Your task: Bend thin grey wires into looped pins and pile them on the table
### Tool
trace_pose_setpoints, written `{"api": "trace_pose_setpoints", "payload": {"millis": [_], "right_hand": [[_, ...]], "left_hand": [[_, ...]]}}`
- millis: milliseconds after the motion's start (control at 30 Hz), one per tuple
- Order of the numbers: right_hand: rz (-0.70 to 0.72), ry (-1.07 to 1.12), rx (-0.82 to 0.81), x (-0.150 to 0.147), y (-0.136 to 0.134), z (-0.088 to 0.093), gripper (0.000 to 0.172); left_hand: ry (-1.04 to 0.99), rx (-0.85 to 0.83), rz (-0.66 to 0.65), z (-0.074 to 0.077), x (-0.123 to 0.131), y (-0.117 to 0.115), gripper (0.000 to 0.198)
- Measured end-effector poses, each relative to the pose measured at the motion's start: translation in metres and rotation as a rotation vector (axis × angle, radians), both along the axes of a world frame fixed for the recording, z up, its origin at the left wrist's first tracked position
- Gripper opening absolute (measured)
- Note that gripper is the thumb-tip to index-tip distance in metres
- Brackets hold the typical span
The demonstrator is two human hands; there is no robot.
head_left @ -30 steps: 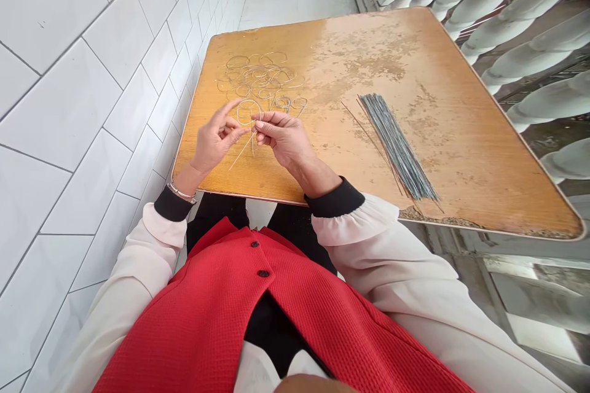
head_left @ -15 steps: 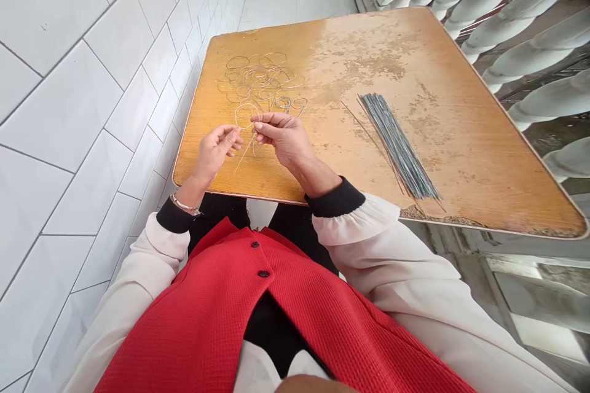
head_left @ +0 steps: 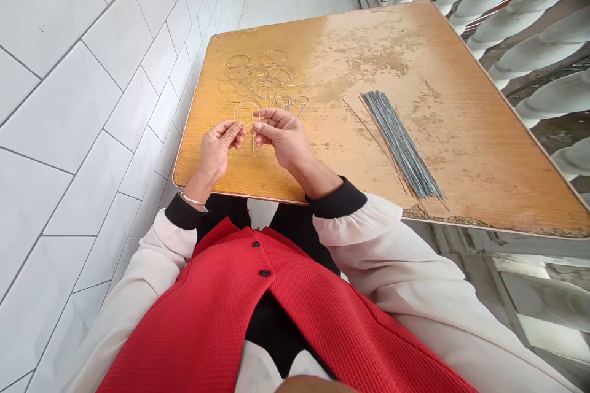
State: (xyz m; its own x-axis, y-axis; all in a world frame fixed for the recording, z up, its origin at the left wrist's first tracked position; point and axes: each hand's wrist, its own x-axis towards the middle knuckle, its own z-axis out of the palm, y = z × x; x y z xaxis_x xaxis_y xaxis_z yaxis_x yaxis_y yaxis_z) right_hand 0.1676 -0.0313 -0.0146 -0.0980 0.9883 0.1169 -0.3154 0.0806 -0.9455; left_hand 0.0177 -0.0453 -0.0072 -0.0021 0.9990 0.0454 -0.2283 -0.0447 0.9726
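Between my hands is a thin metal wire bent into a round loop, its loose end pointing down toward the table's near edge. The fingertips of my left hand pinch the wire at the lower left of the loop. On the loop's right side, thumb and forefinger of my right hand are closed on the same wire. Just beyond my hands lies a loose pile of looped wires on the table. Exactly how the wire crosses at my fingertips is hard to make out.
A bundle of straight grey wires lies on the worn wooden table, with a few stray wires along its left. White tiled wall runs along my left. A white balustrade stands at the right.
My left hand has shifted slightly right, nearer my right hand. The wire's loose end that slanted down to the left now shows shorter. My right hand keeps its pinch.
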Motion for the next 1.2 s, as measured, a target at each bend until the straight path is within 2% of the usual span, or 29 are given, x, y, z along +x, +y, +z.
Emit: {"api": "trace_pose_setpoints", "payload": {"millis": [100,233,433,867,1200], "right_hand": [[0.042,0.047,-0.044,0.001,0.001,0.0,0.025],[0.011,0.071,-0.075,0.0,0.001,0.0,0.023],[0.05,0.125,-0.043,0.001,0.002,-0.001,0.022],[0.063,-0.051,0.02,0.001,0.002,-0.001,0.026],[0.038,-0.051,-0.007,0.001,0.001,0.001,0.023]], "left_hand": [[-0.073,0.03,-0.003,-0.002,0.003,0.0,0.013],[-0.1,0.005,0.021,0.0,0.009,-0.002,0.014],[-0.12,-0.028,0.063,0.004,0.017,-0.005,0.017],[-0.142,-0.006,0.112,0.004,0.025,-0.002,0.019],[-0.143,-0.032,0.056,-0.001,0.021,0.0,0.017]]}}
